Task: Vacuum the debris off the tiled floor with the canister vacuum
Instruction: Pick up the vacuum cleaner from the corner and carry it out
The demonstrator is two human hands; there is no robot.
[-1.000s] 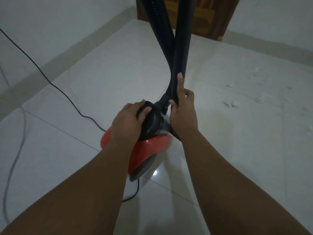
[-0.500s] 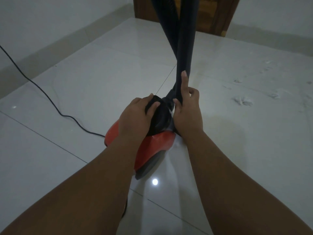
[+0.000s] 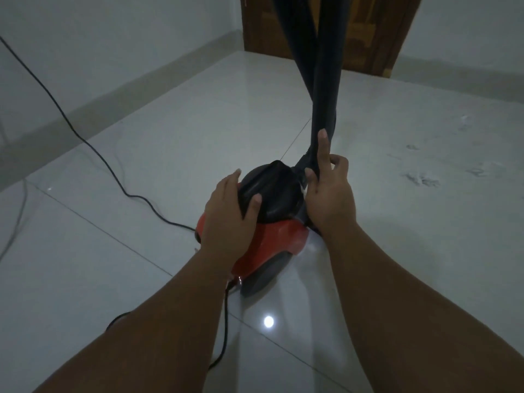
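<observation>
A red canister vacuum with a black round top sits on the glossy white tiled floor in front of me. My left hand rests on the black top's left side, fingers spread and curled over its edge. My right hand grips the black hose just above where it joins the canister, index finger stretched up along it. A second black tube crosses the hose and both rise out of view. Pale debris lies scattered on the tiles to the right.
A black power cord runs from the left wall across the floor to the canister, and another stretch of cord loops under my left forearm. A brown wooden door stands at the back. Grey skirting lines the walls.
The view has shifted so the canister sits slightly lower and further right. My left hand has slid back a little, uncovering more of the black top. My right hand keeps hold of the hose.
</observation>
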